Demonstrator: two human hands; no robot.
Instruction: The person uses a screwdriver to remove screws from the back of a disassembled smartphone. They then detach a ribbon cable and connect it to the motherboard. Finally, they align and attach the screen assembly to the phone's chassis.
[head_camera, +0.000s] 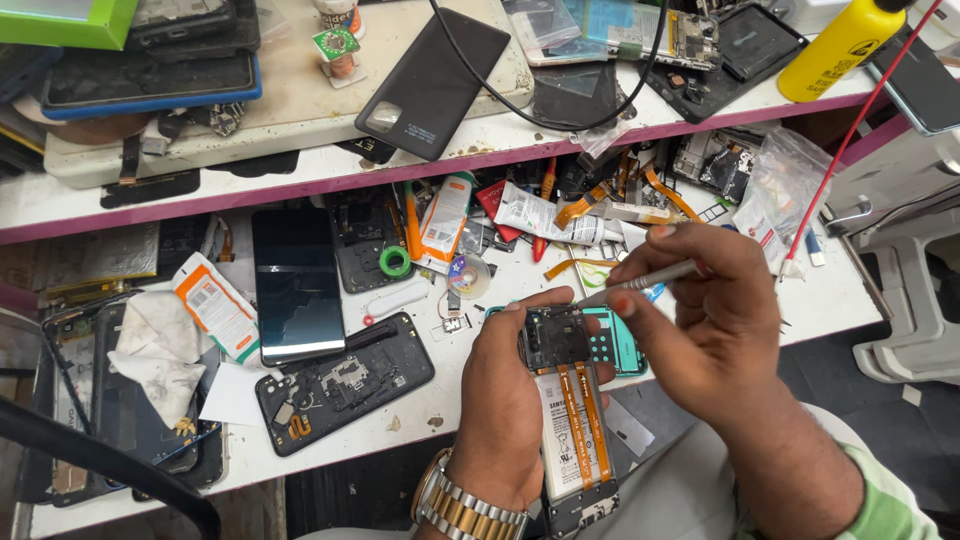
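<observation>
My left hand (505, 400) grips an opened phone (568, 410) with its back off, showing a white battery, orange flex cables and a dark circuit board at the top. My right hand (715, 320) holds thin metal tweezers (640, 282) whose tip touches the phone's upper right corner. A gold and silver watch (465, 510) sits on my left wrist. Both hands hover over the front edge of the white workbench (830, 300).
On the bench lie a glass phone screen (297, 283), an open black phone frame (345, 382), a crumpled white cloth (158, 352), glue tubes (540, 217), a green tape ring (394, 262) and loose parts. The upper shelf holds a black back cover (432, 82) and a yellow bottle (838, 48).
</observation>
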